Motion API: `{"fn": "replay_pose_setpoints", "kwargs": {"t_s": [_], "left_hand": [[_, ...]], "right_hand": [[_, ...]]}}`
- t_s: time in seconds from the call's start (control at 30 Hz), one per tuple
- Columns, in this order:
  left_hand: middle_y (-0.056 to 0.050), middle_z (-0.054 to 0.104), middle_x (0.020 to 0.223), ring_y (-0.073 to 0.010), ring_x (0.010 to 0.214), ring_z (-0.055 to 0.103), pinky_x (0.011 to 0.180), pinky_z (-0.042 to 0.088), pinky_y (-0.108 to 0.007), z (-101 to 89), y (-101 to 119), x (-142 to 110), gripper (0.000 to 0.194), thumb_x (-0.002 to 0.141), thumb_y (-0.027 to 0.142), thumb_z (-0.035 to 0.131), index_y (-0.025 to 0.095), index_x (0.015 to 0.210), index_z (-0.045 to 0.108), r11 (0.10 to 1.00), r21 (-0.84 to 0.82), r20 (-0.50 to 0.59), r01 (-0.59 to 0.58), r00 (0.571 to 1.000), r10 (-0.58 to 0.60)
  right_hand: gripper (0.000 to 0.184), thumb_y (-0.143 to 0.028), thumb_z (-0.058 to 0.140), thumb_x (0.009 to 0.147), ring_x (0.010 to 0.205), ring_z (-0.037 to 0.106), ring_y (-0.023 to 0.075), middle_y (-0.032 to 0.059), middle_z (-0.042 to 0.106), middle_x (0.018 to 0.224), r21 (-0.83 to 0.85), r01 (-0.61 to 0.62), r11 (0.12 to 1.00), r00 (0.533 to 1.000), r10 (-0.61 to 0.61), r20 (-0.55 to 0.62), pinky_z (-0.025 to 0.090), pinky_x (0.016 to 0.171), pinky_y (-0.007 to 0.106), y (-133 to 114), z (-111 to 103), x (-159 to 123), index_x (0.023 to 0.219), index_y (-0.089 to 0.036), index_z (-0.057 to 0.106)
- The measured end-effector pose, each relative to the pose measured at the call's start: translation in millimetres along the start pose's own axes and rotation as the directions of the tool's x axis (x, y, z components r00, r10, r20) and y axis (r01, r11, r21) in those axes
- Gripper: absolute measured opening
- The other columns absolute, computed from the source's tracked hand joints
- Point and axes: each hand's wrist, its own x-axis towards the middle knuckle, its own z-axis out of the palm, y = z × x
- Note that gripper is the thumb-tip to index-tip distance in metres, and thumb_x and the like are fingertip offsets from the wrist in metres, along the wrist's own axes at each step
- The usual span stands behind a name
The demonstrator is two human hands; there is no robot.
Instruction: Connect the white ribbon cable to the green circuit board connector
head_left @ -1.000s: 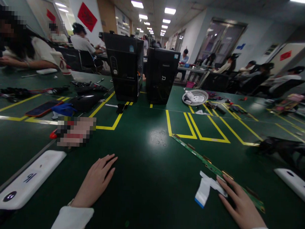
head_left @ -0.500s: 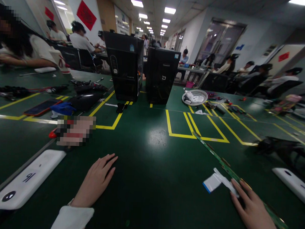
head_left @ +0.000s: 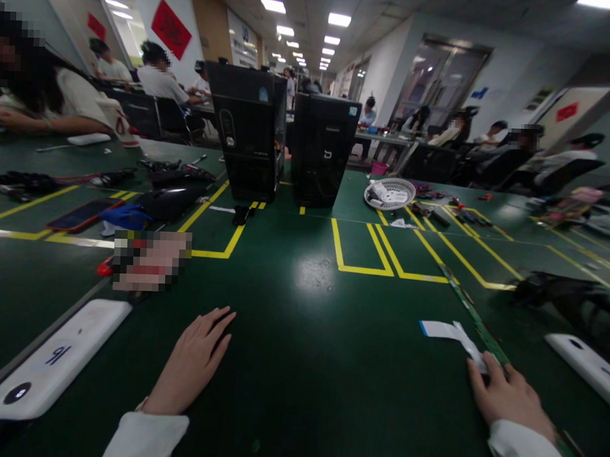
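My left hand (head_left: 189, 358) rests on the green tabletop with its fingers stretched out and nothing in them. At the right, my right hand (head_left: 510, 394) has its fingers bent over a long, narrow green circuit board (head_left: 468, 306) and grips it. The board lies slantwise, one end towards the yellow tape lines, and my hand hides part of its length. A white flat ribbon cable (head_left: 442, 329) with a blue end sticks out to the left from beside my right fingertips. Whether the fingers also pinch the cable cannot be made out.
Two black computer towers (head_left: 248, 133) (head_left: 324, 149) stand at the back. A white basket (head_left: 389, 194) sits right of them. White devices lie at left (head_left: 55, 360) and right (head_left: 587, 368). Cables, a phone (head_left: 85, 214) and a blue item (head_left: 126, 217) lie at left. Other people sit beyond.
My right hand has shifted to the right, and the circuit board with its ribbon cable has moved with it. The cable's blue end has swung upward. My left hand has stayed in place.
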Motion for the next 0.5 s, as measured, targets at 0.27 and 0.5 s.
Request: {"fn": "replay_pose_setpoints", "kwargs": {"t_s": [0.27, 0.5], "left_hand": [[-0.008, 0.046, 0.145, -0.0292, 0.133, 0.043, 0.108, 0.035, -0.054, 1.7, -1, -1, 0.049, 0.094, 0.042, 0.038, 0.024, 0.138, 0.046, 1.0, -0.001, 0.014, 0.005, 1.0, -0.005], [-0.008, 0.047, 0.144, -0.0297, 0.131, 0.044, 0.106, 0.037, -0.054, 3.1, -2, -1, 0.048, 0.094, 0.041, 0.038, 0.024, 0.138, 0.047, 1.0, 0.018, 0.001, -0.005, 1.0, 0.005]], "right_hand": [[0.076, -0.06, 0.012, 0.088, 0.127, 0.04, 0.0427, 0.0244, 0.04, 0.141, -0.064, -0.211, 0.975, 0.971, 0.217, 0.102, 0.037, 0.097, 0.054, -32, -32, 48, 0.139, -0.015, 0.045], [0.073, -0.056, 0.008, 0.091, 0.133, 0.031, 0.0407, 0.0229, 0.03, 0.147, -0.051, -0.242, 0.969, 0.953, 0.248, 0.176, 0.031, 0.099, 0.052, -44, -38, 88, 0.145, -0.016, 0.036]]}}
